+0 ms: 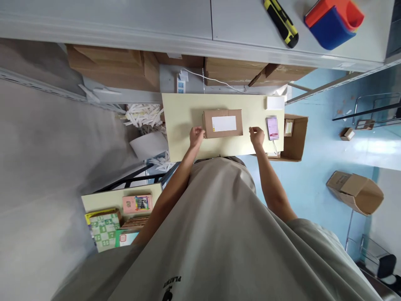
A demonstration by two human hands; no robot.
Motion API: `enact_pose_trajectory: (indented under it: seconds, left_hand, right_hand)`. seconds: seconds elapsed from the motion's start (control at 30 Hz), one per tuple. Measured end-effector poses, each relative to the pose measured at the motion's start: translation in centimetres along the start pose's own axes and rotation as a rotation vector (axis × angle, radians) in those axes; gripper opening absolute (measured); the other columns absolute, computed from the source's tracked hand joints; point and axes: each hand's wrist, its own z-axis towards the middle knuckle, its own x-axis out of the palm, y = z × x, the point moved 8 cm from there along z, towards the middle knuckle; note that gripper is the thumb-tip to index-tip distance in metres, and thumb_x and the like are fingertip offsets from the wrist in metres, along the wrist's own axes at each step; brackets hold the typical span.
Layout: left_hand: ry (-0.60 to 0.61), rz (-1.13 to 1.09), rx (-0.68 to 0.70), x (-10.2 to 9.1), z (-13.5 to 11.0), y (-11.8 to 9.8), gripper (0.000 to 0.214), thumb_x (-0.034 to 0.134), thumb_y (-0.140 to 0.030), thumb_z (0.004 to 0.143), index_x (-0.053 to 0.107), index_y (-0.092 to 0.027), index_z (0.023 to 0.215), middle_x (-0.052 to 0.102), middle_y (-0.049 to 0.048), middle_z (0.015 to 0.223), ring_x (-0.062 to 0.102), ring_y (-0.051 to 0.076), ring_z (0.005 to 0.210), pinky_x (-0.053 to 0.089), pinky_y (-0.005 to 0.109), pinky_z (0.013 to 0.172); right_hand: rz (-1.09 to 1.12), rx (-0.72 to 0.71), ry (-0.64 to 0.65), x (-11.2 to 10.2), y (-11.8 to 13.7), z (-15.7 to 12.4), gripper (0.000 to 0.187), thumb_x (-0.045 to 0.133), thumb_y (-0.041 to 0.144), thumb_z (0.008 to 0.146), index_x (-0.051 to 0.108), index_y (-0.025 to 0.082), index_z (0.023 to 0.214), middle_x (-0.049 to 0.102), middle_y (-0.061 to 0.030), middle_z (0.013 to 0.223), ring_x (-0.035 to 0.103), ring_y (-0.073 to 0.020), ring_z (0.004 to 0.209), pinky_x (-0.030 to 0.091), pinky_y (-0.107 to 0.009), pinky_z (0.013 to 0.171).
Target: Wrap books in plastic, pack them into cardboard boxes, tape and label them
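Observation:
A small brown cardboard box (pixel 227 133) lies flat on the pale yellow table (pixel 184 104), with a white label (pixel 224 123) on its top. My left hand (pixel 196 136) is at the box's near left corner, fingers curled and gripping its edge. To the right of the box, apart from it, my right hand (pixel 257 137) hovers over the table with thumb and fingers pinched together. Whatever may be between those fingertips is too small to make out. A phone (pixel 272 127) with a lit screen and a cable lies just right of that hand.
White labels (pixel 275 103) are stacked at the table's far right corner. An open carton (pixel 297 138) stands beside the right edge. Above, a grey shelf (pixel 140 25) holds a yellow-black utility knife (pixel 282 23). Paper strips (pixel 144 115) heap at left; books (pixel 105 230) lie on a lower surface.

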Motion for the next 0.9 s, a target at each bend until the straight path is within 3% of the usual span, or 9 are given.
enact_pose_trajectory:
  seconds: [0.13,0.27,0.43,0.57,0.7,0.9]
  left_hand:
    - [0.130,0.104,0.057,-0.7,-1.4,1.5,0.043,0.067,-0.011,0.079,0.080,-0.018,0.119,0.081,0.0191,0.145,0.079,0.029,0.131,0.064,0.041,0.114]
    - [0.208,0.214,0.206,-0.8,-3.0,0.2,0.045,0.072,-0.009,0.081,0.086,-0.020,0.122,0.079,0.0149,0.159,0.074,0.033,0.148,0.063,0.046,0.123]
    - [0.182,0.196,0.307,-2.0,-5.5,-2.8,0.034,0.082,-0.030,0.101,0.089,-0.023,0.134,0.088,0.0099,0.140,0.085,0.031,0.131,0.065,0.042,0.121]
    - [0.144,0.253,0.322,-1.8,-6.7,-3.5,0.024,0.081,-0.037,0.107,0.093,-0.026,0.125,0.092,0.0084,0.127,0.087,0.033,0.126,0.065,0.042,0.116]
    - [0.177,0.378,0.232,-0.3,-6.5,-1.6,0.012,0.087,-0.034,0.100,0.091,-0.026,0.109,0.093,0.0085,0.113,0.088,0.034,0.118,0.064,0.043,0.112]
    - [0.206,0.340,0.217,0.3,-7.1,-0.3,0.029,0.084,-0.038,0.099,0.086,-0.022,0.124,0.090,0.0137,0.133,0.087,0.031,0.117,0.065,0.039,0.109]
  right_hand:
    - [0.276,-0.028,0.190,3.6,-3.1,-2.3,0.062,0.074,0.036,0.102,0.075,0.012,0.159,0.075,-0.0266,0.164,0.079,-0.0317,0.139,0.063,-0.047,0.120]
    - [0.432,-0.084,0.221,6.0,-2.8,-4.8,0.063,0.081,0.041,0.098,0.079,0.013,0.154,0.069,-0.0228,0.172,0.068,-0.0326,0.160,0.058,-0.045,0.130]
    - [0.470,-0.141,0.074,2.6,-2.1,-6.5,0.060,0.073,0.055,0.106,0.084,0.016,0.150,0.079,-0.0172,0.161,0.074,-0.0318,0.153,0.063,-0.046,0.127]
    - [0.329,-0.109,-0.054,-0.4,-2.3,-7.2,0.054,0.066,0.053,0.110,0.086,0.018,0.147,0.083,-0.0177,0.152,0.081,-0.0325,0.141,0.067,-0.045,0.120]
    - [0.216,-0.015,0.014,-0.1,-3.8,-7.1,0.046,0.071,0.046,0.107,0.089,0.014,0.136,0.087,-0.0200,0.141,0.086,-0.0349,0.129,0.067,-0.048,0.119]
    - [0.439,-0.036,0.124,1.4,-5.0,-8.6,0.060,0.073,0.056,0.105,0.084,0.012,0.144,0.081,-0.0226,0.155,0.083,-0.0360,0.138,0.066,-0.051,0.123]
